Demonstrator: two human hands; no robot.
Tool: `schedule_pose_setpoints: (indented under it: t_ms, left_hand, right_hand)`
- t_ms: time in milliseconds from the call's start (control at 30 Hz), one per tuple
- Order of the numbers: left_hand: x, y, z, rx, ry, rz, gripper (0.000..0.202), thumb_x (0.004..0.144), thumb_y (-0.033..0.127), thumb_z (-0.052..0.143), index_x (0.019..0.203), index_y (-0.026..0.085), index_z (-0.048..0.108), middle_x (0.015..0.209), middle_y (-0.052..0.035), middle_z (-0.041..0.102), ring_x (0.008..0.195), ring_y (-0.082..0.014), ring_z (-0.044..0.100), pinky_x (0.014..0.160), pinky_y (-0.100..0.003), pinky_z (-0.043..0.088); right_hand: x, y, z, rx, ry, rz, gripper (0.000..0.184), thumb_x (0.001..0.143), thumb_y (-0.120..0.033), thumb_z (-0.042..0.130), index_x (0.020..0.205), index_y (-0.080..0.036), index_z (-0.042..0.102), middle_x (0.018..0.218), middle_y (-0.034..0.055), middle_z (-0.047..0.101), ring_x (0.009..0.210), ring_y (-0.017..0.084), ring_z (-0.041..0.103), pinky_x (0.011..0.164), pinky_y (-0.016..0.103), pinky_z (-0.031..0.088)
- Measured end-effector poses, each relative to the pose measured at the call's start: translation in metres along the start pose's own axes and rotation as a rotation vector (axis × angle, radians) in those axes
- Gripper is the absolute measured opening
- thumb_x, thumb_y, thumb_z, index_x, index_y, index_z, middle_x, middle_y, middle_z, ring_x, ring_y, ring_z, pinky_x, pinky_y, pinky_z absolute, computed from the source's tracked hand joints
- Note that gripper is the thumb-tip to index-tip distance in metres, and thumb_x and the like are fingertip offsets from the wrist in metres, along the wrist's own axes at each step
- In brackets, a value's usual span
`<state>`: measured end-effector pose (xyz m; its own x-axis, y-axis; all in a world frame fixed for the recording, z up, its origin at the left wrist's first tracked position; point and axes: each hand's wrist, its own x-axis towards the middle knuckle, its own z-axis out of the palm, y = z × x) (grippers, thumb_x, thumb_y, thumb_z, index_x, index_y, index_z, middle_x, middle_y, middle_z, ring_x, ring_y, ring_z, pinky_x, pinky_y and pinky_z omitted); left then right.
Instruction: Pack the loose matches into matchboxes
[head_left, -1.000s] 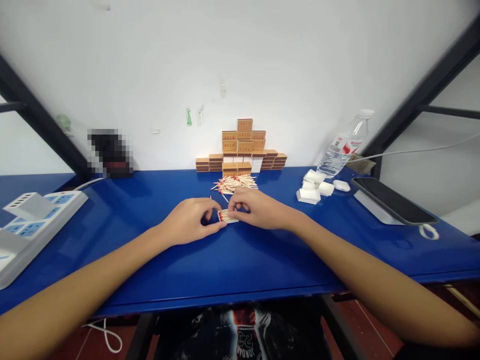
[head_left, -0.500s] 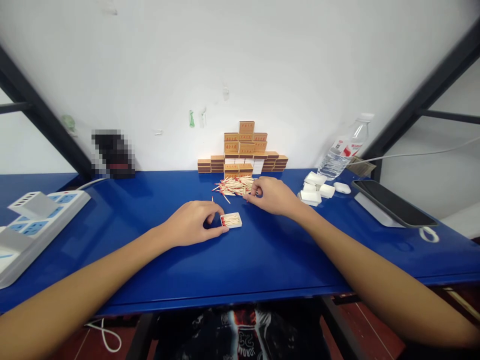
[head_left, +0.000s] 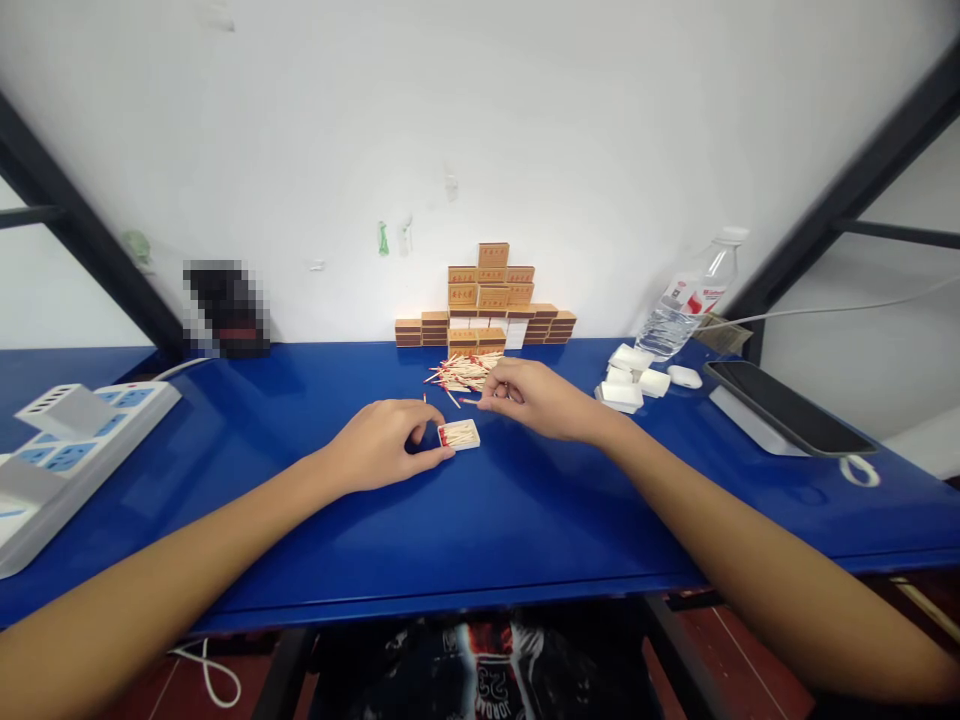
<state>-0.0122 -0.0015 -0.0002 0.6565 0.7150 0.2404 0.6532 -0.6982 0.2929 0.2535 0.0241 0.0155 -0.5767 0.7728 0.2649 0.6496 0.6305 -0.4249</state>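
A small white matchbox tray [head_left: 460, 434] partly filled with red-tipped matches lies on the blue table [head_left: 487, 510]. My left hand [head_left: 382, 443] grips its left end between thumb and fingers. My right hand [head_left: 536, 398] hovers just behind the tray, fingers pinched on a match or two whose tips point left. A loose pile of matches [head_left: 465, 372] lies right behind that hand. Stacked brown matchboxes [head_left: 485, 300] stand against the wall beyond the pile.
Several empty white trays [head_left: 628, 378] and a white earbud case [head_left: 683, 376] lie to the right, beside a plastic water bottle [head_left: 686, 300] and a dark phone [head_left: 787, 405] on a stand. A white power strip [head_left: 60, 445] sits far left.
My right hand left the tray, reached back to the match pile, and now comes forward again with matches pinched. My left hand stayed on the tray, which shifted slightly.
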Motion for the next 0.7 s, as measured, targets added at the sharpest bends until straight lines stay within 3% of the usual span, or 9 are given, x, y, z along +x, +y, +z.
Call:
schedule_pose_setpoints:
  t_ms: [167, 300, 400, 600, 700]
  left_hand:
    - [-0.001, 0.0, 0.0, -0.003, -0.004, 0.006, 0.033, 0.092, 0.049, 0.068, 0.106, 0.019, 0.072, 0.07, 0.0025, 0.06, 0.062, -0.0139, 0.054, 0.057, -0.027, 0.037]
    - [-0.002, 0.002, -0.002, -0.033, -0.028, 0.033, 0.032, 0.092, 0.049, 0.069, 0.104, 0.019, 0.071, 0.071, 0.0025, 0.06, 0.062, -0.0136, 0.055, 0.059, -0.027, 0.039]
    - [-0.002, 0.005, -0.003, -0.062, -0.062, 0.069, 0.03, 0.09, 0.048, 0.07, 0.102, 0.02, 0.071, 0.072, 0.0026, 0.06, 0.062, -0.0133, 0.055, 0.061, -0.027, 0.041]
    - [0.0, 0.002, -0.008, -0.073, -0.046, 0.078, 0.035, 0.091, 0.053, 0.068, 0.103, 0.019, 0.072, 0.071, 0.002, 0.061, 0.061, -0.0133, 0.054, 0.059, -0.027, 0.04]
    - [0.003, -0.015, -0.012, -0.044, 0.049, 0.015, 0.024, 0.1, 0.036, 0.055, 0.101, 0.02, 0.073, 0.073, 0.001, 0.063, 0.061, -0.0127, 0.055, 0.061, -0.027, 0.04]
  right_hand:
    - [-0.001, -0.017, 0.01, 0.098, -0.107, -0.092, 0.013, 0.095, -0.027, 0.069, 0.086, -0.018, 0.068, 0.085, 0.0031, 0.064, 0.074, 0.015, 0.052, 0.068, 0.028, 0.037]
    - [0.01, -0.012, 0.024, 0.052, 0.071, 0.037, 0.023, 0.098, -0.031, 0.063, 0.08, -0.018, 0.064, 0.071, -0.0008, 0.059, 0.067, 0.014, 0.05, 0.064, 0.028, 0.034]
    - [0.022, -0.007, 0.036, -0.05, 0.168, 0.154, 0.025, 0.094, -0.036, 0.067, 0.077, -0.019, 0.063, 0.073, 0.0001, 0.06, 0.069, 0.014, 0.051, 0.062, 0.028, 0.032]
    - [0.029, -0.006, 0.045, -0.154, 0.062, 0.166, 0.017, 0.096, -0.024, 0.063, 0.079, -0.018, 0.062, 0.081, 0.0031, 0.066, 0.074, 0.016, 0.055, 0.064, 0.029, 0.032]
    - [0.026, -0.006, 0.043, -0.176, 0.041, 0.168, 0.017, 0.098, -0.026, 0.062, 0.082, -0.018, 0.062, 0.085, 0.0047, 0.068, 0.076, 0.016, 0.056, 0.065, 0.029, 0.034]
